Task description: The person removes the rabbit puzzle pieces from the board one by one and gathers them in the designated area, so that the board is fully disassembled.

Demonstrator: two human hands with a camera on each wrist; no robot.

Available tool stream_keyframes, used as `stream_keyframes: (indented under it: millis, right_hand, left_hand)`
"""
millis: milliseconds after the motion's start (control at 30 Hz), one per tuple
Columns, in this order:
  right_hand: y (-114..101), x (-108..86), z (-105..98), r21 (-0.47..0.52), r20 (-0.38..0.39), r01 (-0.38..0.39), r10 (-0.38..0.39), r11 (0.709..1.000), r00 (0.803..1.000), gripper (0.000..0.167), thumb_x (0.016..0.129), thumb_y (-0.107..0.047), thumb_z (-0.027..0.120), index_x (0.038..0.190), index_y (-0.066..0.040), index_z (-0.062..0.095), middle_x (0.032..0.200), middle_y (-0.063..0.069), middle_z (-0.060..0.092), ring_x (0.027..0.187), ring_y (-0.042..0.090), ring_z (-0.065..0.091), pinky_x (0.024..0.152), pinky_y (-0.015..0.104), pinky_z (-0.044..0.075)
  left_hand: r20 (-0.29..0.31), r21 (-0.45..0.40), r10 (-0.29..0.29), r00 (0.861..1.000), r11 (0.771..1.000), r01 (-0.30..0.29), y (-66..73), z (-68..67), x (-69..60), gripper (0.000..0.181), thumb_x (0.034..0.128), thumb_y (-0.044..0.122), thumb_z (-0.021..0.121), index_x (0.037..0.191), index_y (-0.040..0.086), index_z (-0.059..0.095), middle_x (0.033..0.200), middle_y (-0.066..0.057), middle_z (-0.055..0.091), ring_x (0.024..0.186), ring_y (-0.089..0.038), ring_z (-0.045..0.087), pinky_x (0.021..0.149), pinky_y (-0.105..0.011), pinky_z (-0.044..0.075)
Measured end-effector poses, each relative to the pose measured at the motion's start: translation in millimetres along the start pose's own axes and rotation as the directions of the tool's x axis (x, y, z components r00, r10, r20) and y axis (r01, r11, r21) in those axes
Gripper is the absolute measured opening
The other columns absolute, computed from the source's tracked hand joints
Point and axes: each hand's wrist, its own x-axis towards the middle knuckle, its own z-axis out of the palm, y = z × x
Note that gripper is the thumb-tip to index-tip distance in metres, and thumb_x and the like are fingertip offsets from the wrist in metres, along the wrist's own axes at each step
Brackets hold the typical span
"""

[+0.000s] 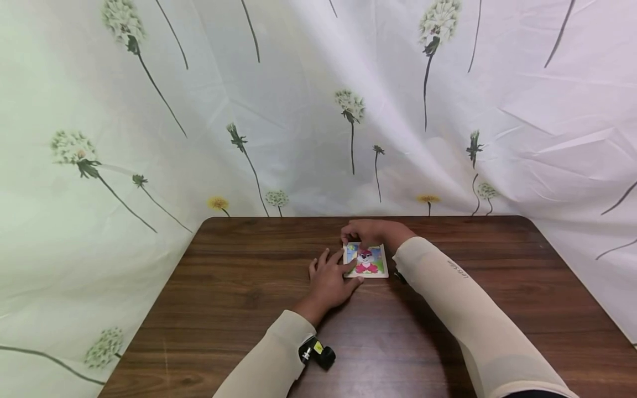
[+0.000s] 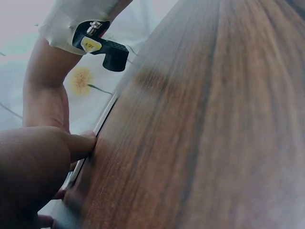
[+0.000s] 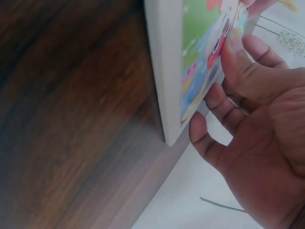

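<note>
A small square picture board (image 1: 379, 270) with a pale raised frame lies flat on the table; it shows a pink and white cartoon animal on bright colours. My left hand (image 1: 330, 281) rests at its left side, fingers spread, one finger over the picture and the thumb by the near edge. From the far side my right hand (image 1: 370, 232) reaches over the board. In the right wrist view, the right thumb (image 3: 238, 55) presses on the picture while the other fingers curl at the far edge of the frame. Part of the picture is hidden under both hands.
The dark wood-grain table (image 1: 239, 298) has rounded far corners. Behind it hangs a pale cloth (image 1: 298, 110) printed with dandelions. A small black device (image 1: 318, 352) is strapped on the left wrist, over a beige sleeve.
</note>
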Motion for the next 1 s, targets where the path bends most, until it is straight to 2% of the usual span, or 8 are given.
stream_keyframes:
  millis: [200, 333, 467, 567, 733, 867, 1000]
  right_hand:
    - [2, -0.1, 3, -0.003, -0.05, 0.034, -0.034, 0.999, 0.998, 0.029, 0.096, 0.008, 0.078, 0.11, -0.01, 0.06, 0.103, 0.007, 0.047, 0.089, 0.018, 0.038, 0.083, 0.034, 0.038]
    - [4, -2.4, 6, 0.01, -0.119, 0.074, -0.073, 0.997, 0.99, 0.029, 0.092, 0.011, 0.08, 0.1, -0.006, 0.058, 0.095, 0.005, 0.047, 0.081, 0.016, 0.039, 0.08, 0.033, 0.041]
    - [6, -5.2, 11, 0.023, -0.201, 0.081, -0.075, 0.996, 0.977, 0.028, 0.09, 0.012, 0.079, 0.089, -0.01, 0.062, 0.087, 0.0, 0.056, 0.073, 0.011, 0.047, 0.072, 0.028, 0.045]
    - [8, -7.7, 14, 0.093, -0.242, 0.077, -0.052, 0.993, 0.969, 0.029, 0.091, 0.016, 0.072, 0.083, -0.011, 0.066, 0.082, -0.001, 0.063, 0.071, 0.009, 0.058, 0.068, 0.026, 0.05]
    - [7, -11.8, 9, 0.206, -0.266, 0.103, -0.046, 0.973, 0.963, 0.029, 0.091, 0.021, 0.069, 0.081, -0.007, 0.07, 0.08, 0.002, 0.069, 0.072, 0.01, 0.066, 0.069, 0.027, 0.056]
    - [5, -12.4, 5, 0.214, -0.267, 0.131, -0.07, 0.968, 0.961, 0.025, 0.091, 0.019, 0.073, 0.085, -0.006, 0.07, 0.082, 0.004, 0.068, 0.073, 0.01, 0.062, 0.071, 0.027, 0.055]
    - [4, -12.8, 5, 0.244, -0.247, 0.112, -0.05, 0.963, 0.968, 0.024, 0.092, 0.019, 0.073, 0.094, -0.005, 0.07, 0.085, 0.005, 0.065, 0.075, 0.012, 0.059, 0.072, 0.029, 0.054]
  left_hand:
    - [-0.002, 0.011, 0.003, 1.0, 1.0, -0.003, -0.1, -0.3, 0.4, 0.053, 0.103, 0.052, 0.073, 0.15, 0.028, 0.07, 0.172, -0.012, 0.047, 0.163, -0.051, 0.03, 0.125, -0.078, 0.023]
    - [-0.003, 0.008, 0.002, 1.0, 1.0, -0.002, -0.5, -0.5, -0.2, 0.052, 0.1036, 0.051, 0.072, 0.15, 0.028, 0.07, 0.171, -0.012, 0.047, 0.163, -0.051, 0.03, 0.125, -0.078, 0.023]
    - [0.001, 0.002, -0.01, 1.0, 1.0, 0.01, -0.7, -0.6, -0.7, 0.052, 0.1037, 0.052, 0.072, 0.15, 0.028, 0.069, 0.172, -0.012, 0.047, 0.164, -0.05, 0.03, 0.126, -0.078, 0.022]
    - [0.003, 0.009, -0.014, 1.0, 1.0, 0.014, -0.9, 0.1, -0.8, 0.052, 0.1035, 0.052, 0.072, 0.15, 0.029, 0.069, 0.172, -0.012, 0.047, 0.164, -0.05, 0.03, 0.126, -0.077, 0.022]
    - [0.002, 0.013, -0.008, 1.0, 1.0, 0.008, -0.8, 2.0, 0.1, 0.052, 0.1038, 0.053, 0.071, 0.151, 0.03, 0.069, 0.172, -0.011, 0.047, 0.164, -0.05, 0.03, 0.126, -0.077, 0.023]
    - [0.011, 0.01, -0.016, 1.0, 1.0, 0.016, -1.2, 2.9, 0.9, 0.053, 0.1043, 0.054, 0.07, 0.152, 0.031, 0.068, 0.173, -0.01, 0.045, 0.165, -0.049, 0.029, 0.127, -0.077, 0.022]
    - [0.014, 0.011, -0.022, 1.0, 1.0, 0.021, -1.3, 2.7, 1.6, 0.053, 0.1047, 0.055, 0.069, 0.152, 0.031, 0.067, 0.174, -0.01, 0.045, 0.165, -0.049, 0.028, 0.127, -0.077, 0.021]
